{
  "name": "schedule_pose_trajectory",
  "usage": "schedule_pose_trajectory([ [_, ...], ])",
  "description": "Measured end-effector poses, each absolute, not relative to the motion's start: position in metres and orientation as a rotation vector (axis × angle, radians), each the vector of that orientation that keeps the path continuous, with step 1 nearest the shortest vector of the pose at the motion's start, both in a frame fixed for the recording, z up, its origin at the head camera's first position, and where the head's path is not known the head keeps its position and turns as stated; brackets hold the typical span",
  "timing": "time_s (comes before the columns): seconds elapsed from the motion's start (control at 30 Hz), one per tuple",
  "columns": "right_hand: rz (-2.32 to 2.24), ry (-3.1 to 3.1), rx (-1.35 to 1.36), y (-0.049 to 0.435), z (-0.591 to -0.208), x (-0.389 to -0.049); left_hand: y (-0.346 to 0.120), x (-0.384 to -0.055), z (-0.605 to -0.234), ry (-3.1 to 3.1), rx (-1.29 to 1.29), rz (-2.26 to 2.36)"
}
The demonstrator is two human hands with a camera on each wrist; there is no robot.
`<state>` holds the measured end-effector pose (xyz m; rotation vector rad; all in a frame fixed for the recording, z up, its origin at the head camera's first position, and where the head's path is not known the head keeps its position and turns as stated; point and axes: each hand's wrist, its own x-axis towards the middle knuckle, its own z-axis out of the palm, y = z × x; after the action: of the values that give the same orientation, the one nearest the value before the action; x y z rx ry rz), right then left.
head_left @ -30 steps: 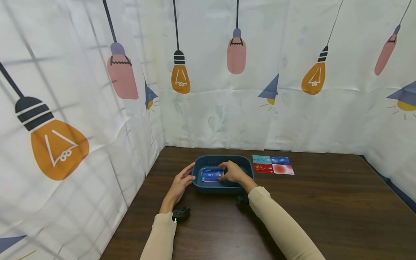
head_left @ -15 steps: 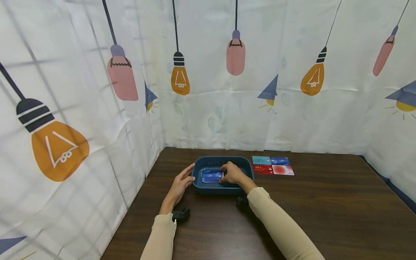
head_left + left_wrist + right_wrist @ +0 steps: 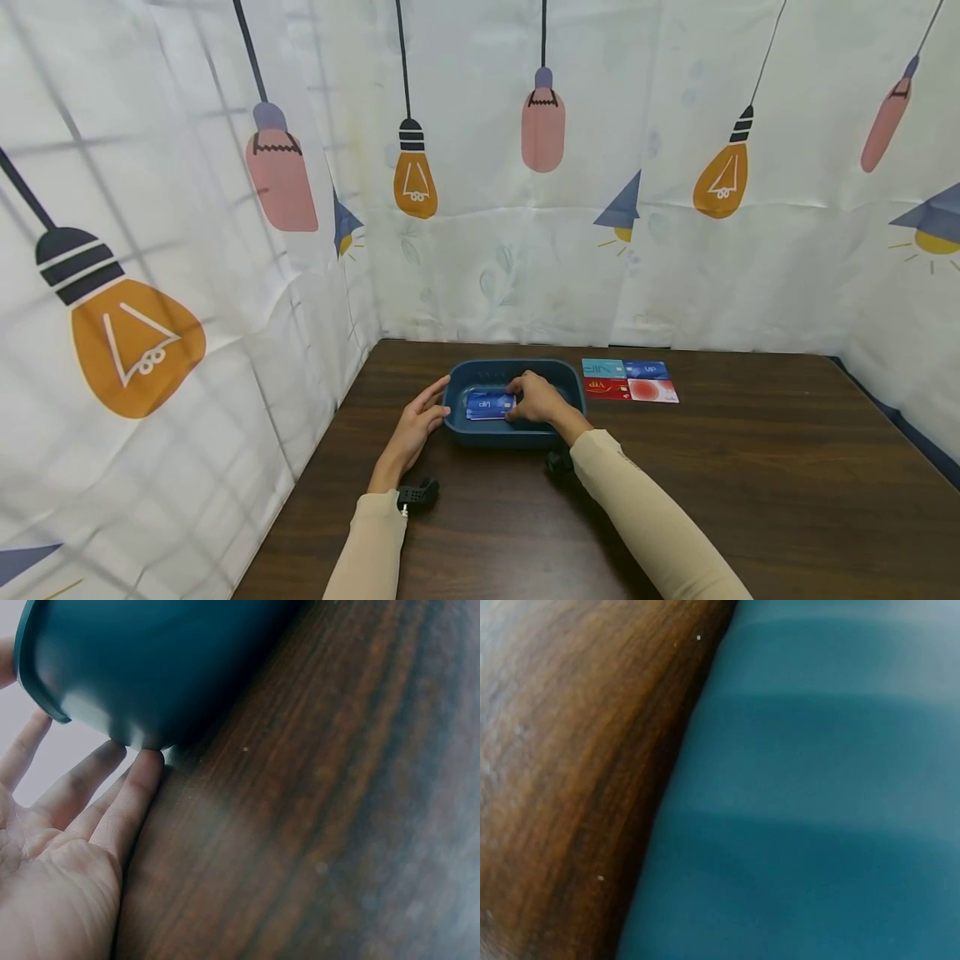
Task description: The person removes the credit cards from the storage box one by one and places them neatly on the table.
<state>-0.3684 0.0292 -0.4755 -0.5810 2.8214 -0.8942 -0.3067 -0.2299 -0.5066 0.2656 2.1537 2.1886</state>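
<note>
A dark teal plastic bin [image 3: 487, 437] stands on the table, and inside it lies a small stack of blue VIP cards [image 3: 489, 406]. Fairly straight fingers of my left hand [image 3: 409, 431] touch the bin's left end; in the left wrist view the fingertips of that hand [image 3: 75, 832] rest against the outer wall of the bin [image 3: 157, 667]. My right hand [image 3: 538, 398] reaches into the bin, thumb and fingers pinching the right end of the blue cards. The right wrist view has only the bin's side wall [image 3: 802, 772] and wood; the hand is out of it.
Right of the bin, several cards lie edge to edge on the brown table [image 3: 712, 475]: a light-blue card [image 3: 603, 368], a blue card [image 3: 647, 370], a red card [image 3: 607, 389] and a pink-white card [image 3: 654, 391]. A patterned curtain [image 3: 480, 267] borders the table.
</note>
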Motion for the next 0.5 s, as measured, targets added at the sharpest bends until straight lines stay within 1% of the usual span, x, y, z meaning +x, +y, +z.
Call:
schedule_pose_trajectory([
  [0.5, -0.882, 2.828, -0.552, 0.0293, -0.4720, -0.3689, -0.2310, -0.3066, -0.5063, 2.142, 0.268, 2.178],
])
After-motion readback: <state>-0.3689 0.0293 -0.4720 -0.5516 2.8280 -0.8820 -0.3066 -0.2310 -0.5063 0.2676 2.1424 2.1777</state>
